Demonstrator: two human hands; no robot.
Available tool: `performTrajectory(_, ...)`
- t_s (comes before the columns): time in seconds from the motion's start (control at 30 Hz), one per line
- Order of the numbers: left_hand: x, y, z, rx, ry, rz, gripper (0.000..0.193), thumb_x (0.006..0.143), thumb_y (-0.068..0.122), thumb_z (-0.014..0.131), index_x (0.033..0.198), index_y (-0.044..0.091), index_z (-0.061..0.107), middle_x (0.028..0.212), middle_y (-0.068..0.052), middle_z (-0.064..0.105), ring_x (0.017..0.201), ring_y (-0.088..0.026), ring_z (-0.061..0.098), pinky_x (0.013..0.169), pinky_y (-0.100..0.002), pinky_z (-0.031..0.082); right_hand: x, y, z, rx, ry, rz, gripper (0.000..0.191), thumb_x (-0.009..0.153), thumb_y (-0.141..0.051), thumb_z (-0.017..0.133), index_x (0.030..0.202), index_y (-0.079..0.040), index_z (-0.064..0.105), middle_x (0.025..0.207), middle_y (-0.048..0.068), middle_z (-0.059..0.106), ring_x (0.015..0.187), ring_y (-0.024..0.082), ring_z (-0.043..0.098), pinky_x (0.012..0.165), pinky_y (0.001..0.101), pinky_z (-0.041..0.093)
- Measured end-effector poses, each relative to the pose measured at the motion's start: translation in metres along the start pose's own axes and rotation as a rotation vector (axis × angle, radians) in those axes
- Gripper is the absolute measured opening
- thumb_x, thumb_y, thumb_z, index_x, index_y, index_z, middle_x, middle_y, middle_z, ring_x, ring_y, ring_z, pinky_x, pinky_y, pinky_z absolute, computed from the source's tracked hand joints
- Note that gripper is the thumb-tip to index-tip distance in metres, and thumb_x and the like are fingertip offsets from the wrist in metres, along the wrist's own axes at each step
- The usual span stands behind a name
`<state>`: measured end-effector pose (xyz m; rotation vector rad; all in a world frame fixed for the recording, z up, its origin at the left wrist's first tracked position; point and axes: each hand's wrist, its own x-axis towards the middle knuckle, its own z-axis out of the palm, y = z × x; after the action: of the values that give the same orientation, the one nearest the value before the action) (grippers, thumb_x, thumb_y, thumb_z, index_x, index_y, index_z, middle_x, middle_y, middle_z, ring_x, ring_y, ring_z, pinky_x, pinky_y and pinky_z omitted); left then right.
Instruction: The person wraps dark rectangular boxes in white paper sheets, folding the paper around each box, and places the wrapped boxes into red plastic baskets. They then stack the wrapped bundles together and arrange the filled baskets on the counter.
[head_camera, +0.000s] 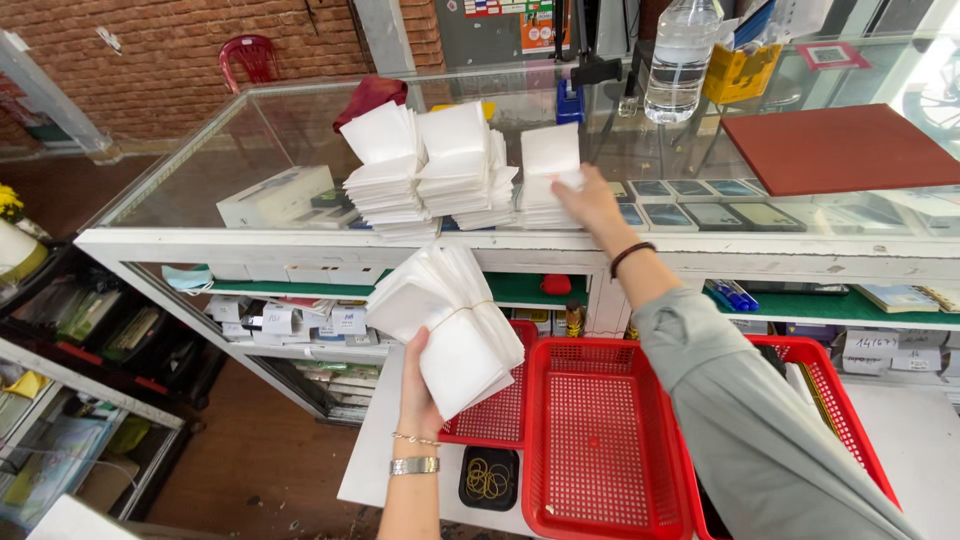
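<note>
Paper bundle (447, 330), soft, white and banded, sits gripped in the left hand (418, 385) over red mesh baskets (600, 440). Right hand (590, 200) presses fingers closed on a square stack (549, 180) near the glass counter's (250, 140) front edge; bare glass lies beyond

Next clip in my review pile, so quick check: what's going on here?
A person stands at a glass counter. The left hand holds up a banded bundle of white sheets. The right hand reaches across and rests on a white stack on the counter, beside two taller piles. Below, red baskets sit on a white table, with a black tray of rubber bands beside them.
</note>
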<state>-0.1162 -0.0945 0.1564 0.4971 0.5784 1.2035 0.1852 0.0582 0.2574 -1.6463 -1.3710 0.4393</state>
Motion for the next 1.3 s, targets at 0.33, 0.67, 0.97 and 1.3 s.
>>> performTrajectory(0.33, 0.056, 0.036, 0.085, 0.265, -0.268, -0.029, 0.07, 0.093, 0.045, 0.062, 0.142, -0.003, 0.05, 0.133, -0.022, 0.064, 0.117, -0.027, 0.068, 0.095, -0.036, 0.059, -0.089, -0.024, -0.037, 0.618, -0.133, 0.029, 0.092, 0.087, -0.061, 0.057, 0.16, -0.012, 0.029, 0.155, 0.019, 0.05, 0.141, 0.032, 0.05, 0.113, 0.0434, 0.041)
performTrajectory(0.67, 0.114, -0.015, 0.209, 0.748, -0.36, 0.197, 0.095, 0.085, 0.06, 0.065, 0.15, -0.004, 0.039, 0.145, -0.025, 0.055, 0.135, -0.029, 0.055, 0.11, -0.035, 0.042, -0.132, -0.024, -0.129, 0.994, -0.335, 0.113, 0.096, 0.087, -0.06, 0.059, 0.164, -0.013, 0.027, 0.162, 0.009, 0.042, 0.146, 0.023, 0.041, 0.114, 0.046, 0.035)
performTrajectory(0.97, 0.137, 0.048, 0.223, 0.697, -0.207, 0.684, 0.083, 0.102, 0.059, 0.045, 0.16, 0.002, 0.026, 0.154, -0.021, 0.046, 0.144, -0.027, 0.044, 0.117, -0.036, 0.033, -0.014, -0.079, -0.082, 1.153, -0.498, 0.11, 0.077, 0.082, -0.041, 0.07, 0.147, -0.01, 0.044, 0.142, 0.011, 0.056, 0.132, 0.028, 0.054, 0.107, 0.0492, 0.047)
performTrajectory(1.3, 0.126, 0.063, 0.165, 1.479, 0.204, 1.021, 0.045, 0.105, 0.039, 0.049, 0.145, 0.02, 0.057, 0.155, -0.009, 0.056, 0.152, -0.035, 0.034, 0.126, -0.058, 0.008, 0.033, -0.074, -0.01, 0.642, -0.332, 0.174, 0.097, 0.082, -0.059, 0.07, 0.153, -0.007, 0.031, 0.158, 0.012, 0.039, 0.147, 0.025, 0.032, 0.119, 0.0448, 0.023)
